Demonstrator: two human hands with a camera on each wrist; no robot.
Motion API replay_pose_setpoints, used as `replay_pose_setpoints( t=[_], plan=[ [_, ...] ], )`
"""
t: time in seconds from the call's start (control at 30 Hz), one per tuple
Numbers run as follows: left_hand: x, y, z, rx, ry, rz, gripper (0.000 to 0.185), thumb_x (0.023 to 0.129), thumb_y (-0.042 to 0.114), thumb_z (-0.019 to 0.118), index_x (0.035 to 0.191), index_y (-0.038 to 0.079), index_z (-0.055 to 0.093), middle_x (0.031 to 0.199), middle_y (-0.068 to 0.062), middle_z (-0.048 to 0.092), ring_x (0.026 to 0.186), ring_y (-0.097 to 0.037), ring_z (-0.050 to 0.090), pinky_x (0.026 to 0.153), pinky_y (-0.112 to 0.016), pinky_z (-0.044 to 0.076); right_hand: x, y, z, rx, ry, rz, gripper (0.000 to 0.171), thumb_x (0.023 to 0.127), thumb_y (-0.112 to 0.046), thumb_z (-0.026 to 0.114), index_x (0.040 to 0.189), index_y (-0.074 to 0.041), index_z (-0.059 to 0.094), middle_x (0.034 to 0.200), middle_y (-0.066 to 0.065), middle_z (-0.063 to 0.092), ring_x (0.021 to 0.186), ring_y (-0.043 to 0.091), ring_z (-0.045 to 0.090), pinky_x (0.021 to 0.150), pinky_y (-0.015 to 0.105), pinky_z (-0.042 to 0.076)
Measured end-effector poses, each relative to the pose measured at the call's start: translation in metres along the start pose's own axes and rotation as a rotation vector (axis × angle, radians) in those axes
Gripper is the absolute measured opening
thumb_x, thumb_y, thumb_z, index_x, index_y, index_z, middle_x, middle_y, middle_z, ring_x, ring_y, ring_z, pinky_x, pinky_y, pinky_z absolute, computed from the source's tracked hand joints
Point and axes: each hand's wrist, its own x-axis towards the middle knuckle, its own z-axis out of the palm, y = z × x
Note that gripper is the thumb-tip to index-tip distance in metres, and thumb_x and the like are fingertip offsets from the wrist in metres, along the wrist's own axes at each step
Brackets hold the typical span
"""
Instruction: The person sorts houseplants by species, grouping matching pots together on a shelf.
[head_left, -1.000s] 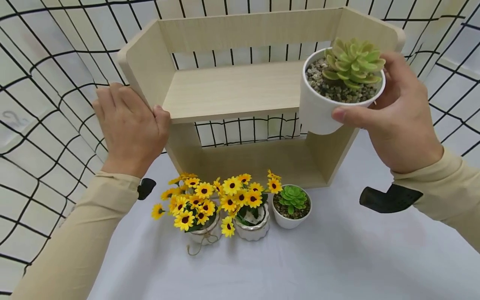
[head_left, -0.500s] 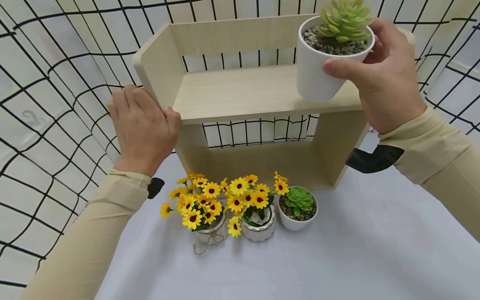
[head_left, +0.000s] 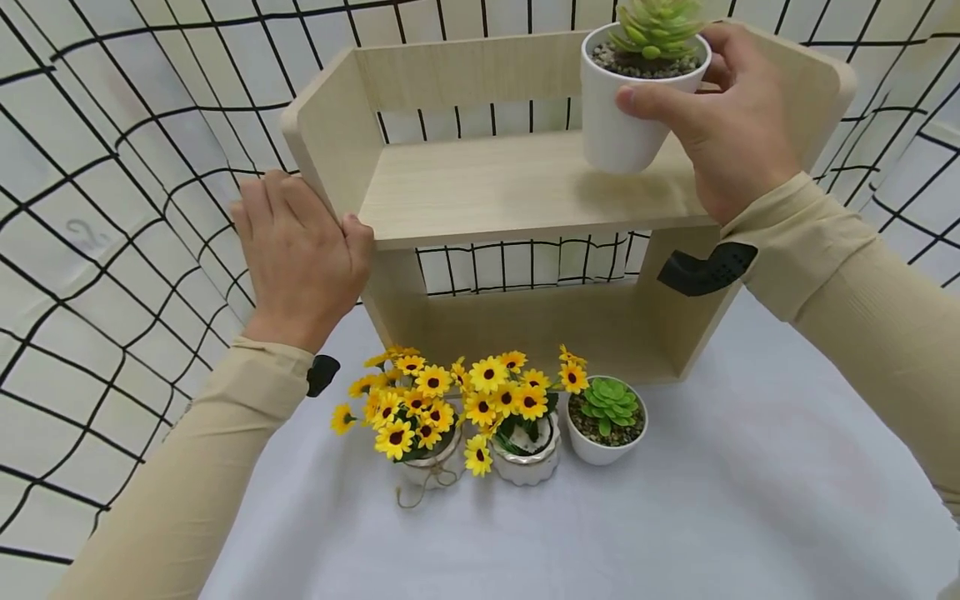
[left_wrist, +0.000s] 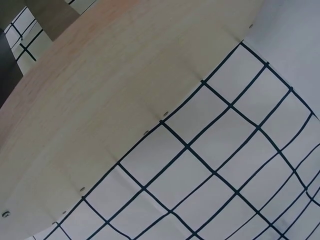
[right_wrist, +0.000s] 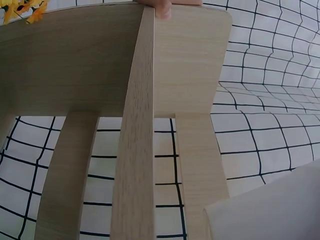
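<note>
White ceramic pot (head_left: 618, 125) with a pale green succulent (head_left: 658, 25) and gravel on top is gripped by the right hand (head_left: 723, 117): thumb across the front wall just under the rim, other fingers wrapped round the back. Pot is upright, over the right end of the upper shelf board (head_left: 517, 187) of the wooden rack (head_left: 337, 133). Shadow sits directly beneath it on the board; can't tell whether the base touches the board or hangs just above it.

Left hand (head_left: 300, 254) lies flat against the outside of the rack's left side panel, fingers straight and together, thumb hooked at the front edge near the shelf corner. Nothing pinched, just pressing on the panel. Left wrist view shows only that light wood panel (left_wrist: 100, 100) and the grid-patterned cloth (left_wrist: 225, 165) behind it. Right wrist view shows the rack's underside and back slats (right_wrist: 137, 125), with a fingertip (right_wrist: 162, 9) at the top edge.

Rack stands on a white tabletop (head_left: 675, 517), lower bay open. In front of it, in a row: a jar of yellow sunflowers (head_left: 405, 408) tied with twine, a second sunflower pot (head_left: 517, 417) with a ribbed white body just beside it, then a small white succulent pot (head_left: 607, 417) to the right, nearly touching. Beige sleeves on both arms, black wrist mounts (head_left: 705, 268).
</note>
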Motion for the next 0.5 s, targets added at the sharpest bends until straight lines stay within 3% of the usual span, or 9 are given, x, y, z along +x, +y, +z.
replay_pose_setpoints(
  t=[0.27,0.5],
  plan=[
    [0.000,0.000,0.000,0.002,-0.002,0.001,0.048,0.097,0.033,0.027,0.118,-0.008,0.040,0.110,-0.031,0.044,0.103,-0.044,0.034,0.089,-0.053,0.022,0.020,0.010,0.010,-0.063,-0.014,0.079,0.069,0.075,-0.012,0.090,0.135,-0.021,0.056,0.126,-0.003,0.055,0.125,0.015,0.049,0.122,0.038,0.037],
    [-0.001,0.000,-0.001,0.013,-0.009,-0.002,0.047,0.098,0.033,0.027,0.117,-0.009,0.040,0.109,-0.030,0.044,0.103,-0.044,0.034,0.090,-0.053,0.023,0.028,0.017,0.018,-0.013,0.009,0.135,0.069,0.071,-0.009,0.093,0.130,-0.020,0.057,0.121,-0.004,0.057,0.122,0.013,0.051,0.119,0.033,0.036]
  ],
)
